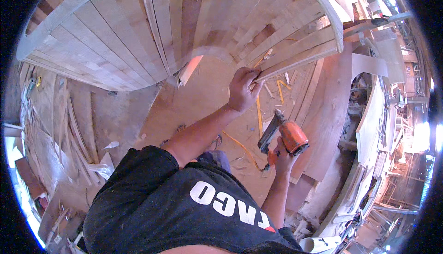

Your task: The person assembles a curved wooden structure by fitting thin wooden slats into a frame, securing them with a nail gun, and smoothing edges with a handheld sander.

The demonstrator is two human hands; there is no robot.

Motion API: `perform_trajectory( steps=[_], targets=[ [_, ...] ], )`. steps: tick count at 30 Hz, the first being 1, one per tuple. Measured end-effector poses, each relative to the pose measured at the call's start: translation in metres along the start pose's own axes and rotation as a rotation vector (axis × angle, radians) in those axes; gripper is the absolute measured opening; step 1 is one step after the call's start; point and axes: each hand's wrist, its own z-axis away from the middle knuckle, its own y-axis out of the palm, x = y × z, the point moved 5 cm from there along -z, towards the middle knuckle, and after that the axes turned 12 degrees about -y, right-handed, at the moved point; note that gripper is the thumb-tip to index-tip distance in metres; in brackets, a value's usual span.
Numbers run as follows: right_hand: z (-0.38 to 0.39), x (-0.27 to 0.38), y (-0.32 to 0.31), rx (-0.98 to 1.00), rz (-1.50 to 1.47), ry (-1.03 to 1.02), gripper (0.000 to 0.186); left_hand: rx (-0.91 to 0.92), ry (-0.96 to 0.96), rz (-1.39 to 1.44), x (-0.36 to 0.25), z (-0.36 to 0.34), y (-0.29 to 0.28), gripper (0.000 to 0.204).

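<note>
In front of me stands a large curved wooden panel [170,27] built from many narrow strips, with pale rims along its curved ends. My left hand [243,88] reaches forward and pinches the near end of a wooden strip [295,64] at the panel's right-hand edge. Lower and to the right, my right hand [282,156] is wrapped round the grip of an orange and black air nail gun [293,136]. The gun's nose points up and away from me, apart from the panel. A yellow-orange air hose [242,147] runs over the floor to its grip.
Wood scraps [281,90] litter the brown floor [207,76] under the panel. A wide wooden board [330,111] lies on the right, with stacked sheets [369,120] beyond. Long thin strips [76,122] lie at the left near a crumpled clear plastic sheet [105,166].
</note>
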Motion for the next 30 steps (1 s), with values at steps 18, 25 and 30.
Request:
perform_trajectory(
  steps=[18, 25, 30],
  targets=[
    [-0.076, 0.072, 0.069, 0.346, -0.174, -0.024, 0.031, -0.064, -0.065, -0.067, -0.018, 0.001, -0.002, 0.033],
    [-0.087, 0.032, 0.073, 0.352, 0.037, -0.388, 0.03, -0.095, -0.076, -0.016, -0.039, -0.003, 0.004, 0.034],
    [-0.093, 0.045, 0.073, 0.347, 0.028, -0.375, 0.029, -0.016, -0.127, -0.099, -0.043, -0.005, 0.005, 0.025]
  ],
)
